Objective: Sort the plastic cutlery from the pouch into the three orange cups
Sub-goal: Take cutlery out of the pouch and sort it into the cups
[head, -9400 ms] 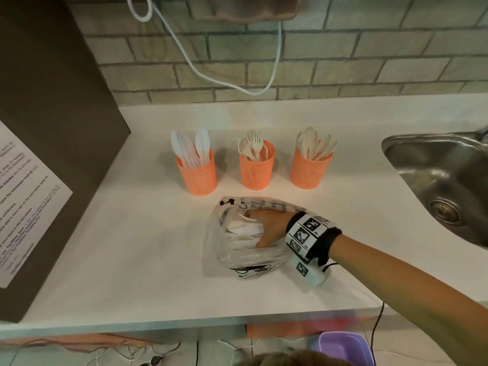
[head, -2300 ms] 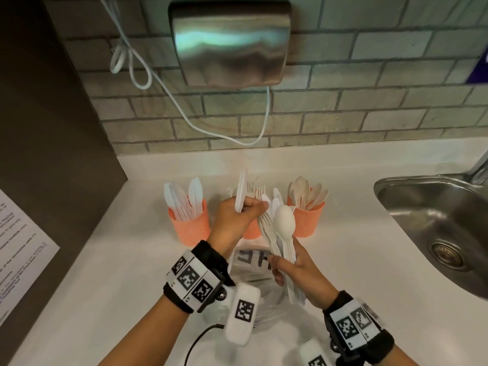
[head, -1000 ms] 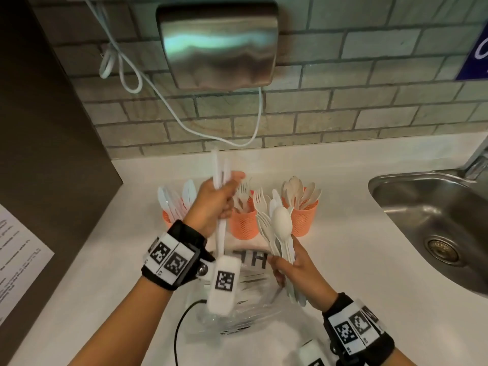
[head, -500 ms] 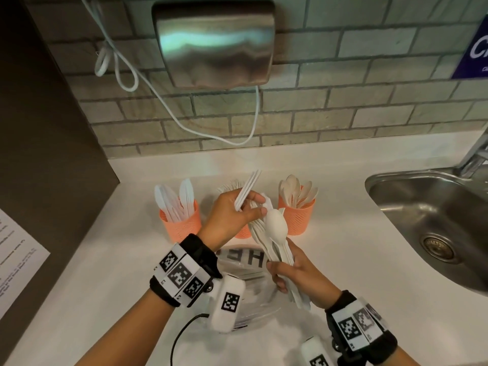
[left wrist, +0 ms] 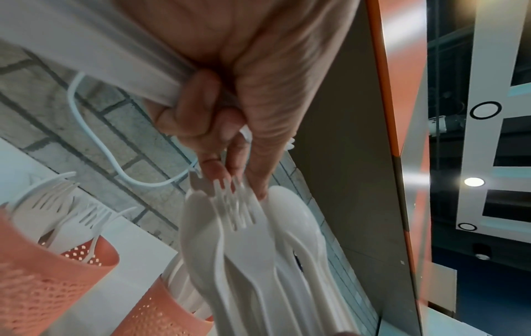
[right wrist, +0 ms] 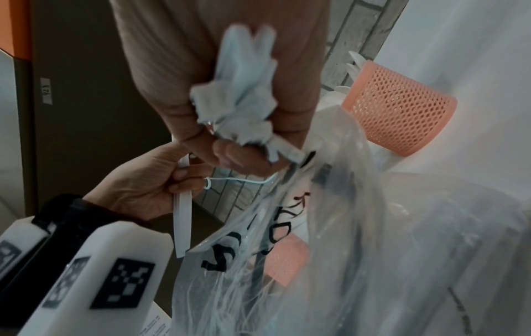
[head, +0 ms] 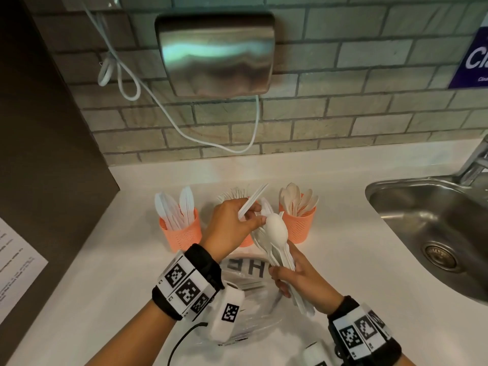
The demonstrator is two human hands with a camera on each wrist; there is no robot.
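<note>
Three orange mesh cups stand in a row at the back of the counter: the left cup (head: pixel 182 235) holds knives, the middle cup (head: pixel 246 242) with forks is mostly hidden behind my left hand (head: pixel 250 217), and the right cup (head: pixel 299 227) holds spoons. My left hand grips white plastic knives (head: pixel 253 202) in its curled fingers. Its fingertips (left wrist: pixel 214 168) touch a fork (left wrist: pixel 234 210) at the top of the cutlery bundle (head: pixel 274 239). My right hand (head: pixel 287 276) grips that bundle of spoons and forks by the handles (right wrist: pixel 244 102). The clear pouch (head: pixel 250 299) lies on the counter below both hands.
A steel sink (head: pixel 433 233) with a tap is set in the counter at the right. A hand dryer (head: pixel 216 54) hangs on the brick wall, its white cable (head: pixel 169 120) drooping above the cups. A dark panel (head: pixel 52 154) with a paper notice bounds the left side.
My left hand, holding knives, came down and right from above the left cups to the top of the bundle. My right hand has kept the bundle in place.
</note>
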